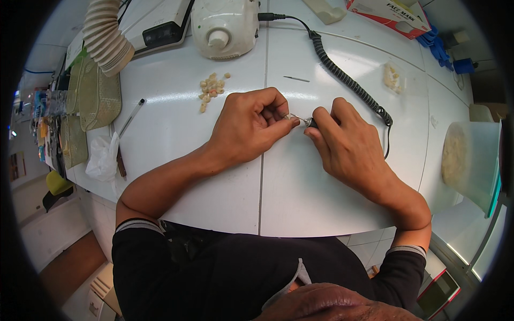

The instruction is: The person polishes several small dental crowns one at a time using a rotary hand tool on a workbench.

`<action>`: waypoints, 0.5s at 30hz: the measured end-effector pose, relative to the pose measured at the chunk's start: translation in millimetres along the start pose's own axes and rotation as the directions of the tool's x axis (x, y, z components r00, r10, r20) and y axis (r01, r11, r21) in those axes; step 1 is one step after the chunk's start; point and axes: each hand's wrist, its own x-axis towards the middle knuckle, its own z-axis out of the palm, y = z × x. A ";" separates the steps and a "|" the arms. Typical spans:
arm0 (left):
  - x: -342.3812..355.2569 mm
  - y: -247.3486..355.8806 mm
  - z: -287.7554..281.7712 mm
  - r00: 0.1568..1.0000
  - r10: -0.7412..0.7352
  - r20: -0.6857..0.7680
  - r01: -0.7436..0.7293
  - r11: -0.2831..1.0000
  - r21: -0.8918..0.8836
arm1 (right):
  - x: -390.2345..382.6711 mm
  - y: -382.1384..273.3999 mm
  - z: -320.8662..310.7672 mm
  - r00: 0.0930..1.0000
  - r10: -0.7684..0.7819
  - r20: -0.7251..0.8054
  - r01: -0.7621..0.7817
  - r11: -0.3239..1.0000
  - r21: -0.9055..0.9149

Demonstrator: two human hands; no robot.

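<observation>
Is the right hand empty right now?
No, the right hand holds a slim black-and-silver handheld tool, its thin tip pointing toward the left hand's fingertips.

Left side of the white table: pale green mesh baskets stand near the open end of a cream ribbed hose. A slim pen-like rod lies aslant; a crumpled translucent bag sits nearer the edge — a brown stick close beside it. Upper right: a red-and-white box, with blue items adjacent — kind unclear. Right edge: a translucent tub, tan contents visible.
</observation>
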 end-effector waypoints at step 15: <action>0.2 -2.8 0.9 1.000 0.018 -0.001 -0.018 0.999 0.031 | 4.0 -0.6 1.5 0.997 0.028 0.077 -0.027 1.000 -0.012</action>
